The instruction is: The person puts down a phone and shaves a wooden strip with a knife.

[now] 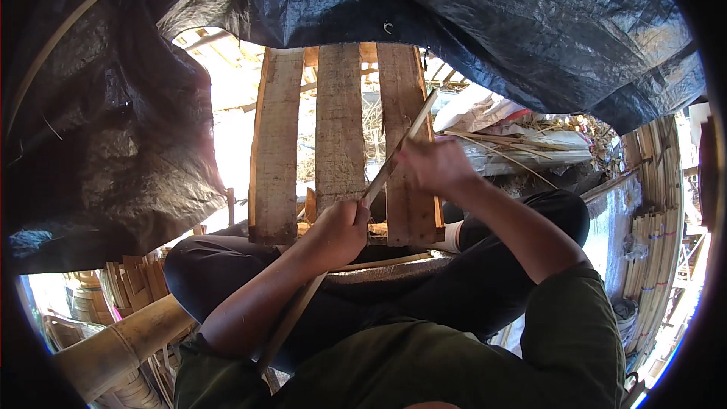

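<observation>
A long, thin bamboo strip (382, 176) slants from above my lap up across a wooden slatted stand (339, 117). My left hand (338, 236) is closed around its lower part, close to the stand's near edge. Below that hand the strip's tail (291, 318) runs down past my left forearm. Higher up, my right hand (439, 167) is closed and slightly blurred, right against the strip. What its fingers hold is hidden. The strip's upper end (430, 102) sticks out beyond the right hand, over the right slat.
Dark plastic sheeting (492, 23) hangs overhead and on the left (113, 144). A thick bamboo pole (125, 344) lies at lower left. Loose strips (515, 140) rest on pale sacking beyond my right knee. Bundled strips (651, 257) stand at the right. My bent legs flank the stand.
</observation>
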Motion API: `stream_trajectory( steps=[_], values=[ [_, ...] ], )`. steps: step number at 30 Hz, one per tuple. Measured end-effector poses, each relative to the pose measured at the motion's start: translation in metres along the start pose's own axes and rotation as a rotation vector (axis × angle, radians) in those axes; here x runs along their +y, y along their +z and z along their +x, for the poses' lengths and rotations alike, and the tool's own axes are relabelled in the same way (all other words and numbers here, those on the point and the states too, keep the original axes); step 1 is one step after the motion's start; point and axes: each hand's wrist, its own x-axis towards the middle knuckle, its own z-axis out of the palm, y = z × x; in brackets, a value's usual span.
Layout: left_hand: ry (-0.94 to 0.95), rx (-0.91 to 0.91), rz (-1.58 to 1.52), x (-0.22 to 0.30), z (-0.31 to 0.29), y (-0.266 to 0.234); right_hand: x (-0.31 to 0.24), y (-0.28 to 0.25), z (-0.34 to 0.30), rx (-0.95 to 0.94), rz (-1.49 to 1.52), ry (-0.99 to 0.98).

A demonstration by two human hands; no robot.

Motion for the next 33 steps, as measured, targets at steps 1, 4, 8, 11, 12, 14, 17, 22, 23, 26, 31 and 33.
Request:
stream_trajectory(
  steps=[1,4,8,11,12,14,17,22,23,26,31,33],
  values=[
    [-0.005,0.003,-0.007,0.002,-0.002,0.0,0.012,-0.004,0.009,-0.102,-0.054,0.115],
    [-0.044,-0.032,-0.027,0.001,0.0,-0.001,0.039,-0.002,0.012,-0.086,-0.125,0.192],
    [-0.018,-0.013,0.004,-0.004,-0.002,0.0,0.023,0.008,0.008,-0.079,-0.076,0.144],
    [0.038,0.008,0.005,-0.005,-0.006,0.003,0.05,0.011,0.011,-0.125,-0.123,0.151],
    [0.007,-0.004,-0.018,-0.007,-0.004,0.003,0.061,0.001,0.015,-0.102,-0.125,0.263],
    [-0.019,-0.017,-0.04,-0.007,-0.002,0.003,0.058,0.002,0.013,-0.102,-0.087,0.328],
    [-0.109,-0.082,-0.096,-0.01,-0.002,0.002,0.011,-0.017,0.011,-0.33,-0.042,0.119],
    [-0.078,-0.099,-0.113,-0.003,-0.007,-0.001,0.085,-0.006,0.016,-0.135,-0.15,0.263],
    [-0.075,-0.1,-0.112,0.003,-0.008,-0.003,0.082,-0.007,0.014,-0.141,-0.174,0.184],
    [-0.166,-0.081,-0.073,0.005,-0.01,-0.004,0.034,-0.02,0.014,-0.301,-0.069,0.127],
    [-0.057,-0.086,-0.084,-0.01,-0.009,0.001,0.084,-0.008,0.015,-0.081,-0.127,0.274],
    [-0.106,-0.098,-0.098,-0.008,-0.008,0.0,0.075,-0.012,0.02,-0.152,-0.131,0.228]
  ],
)
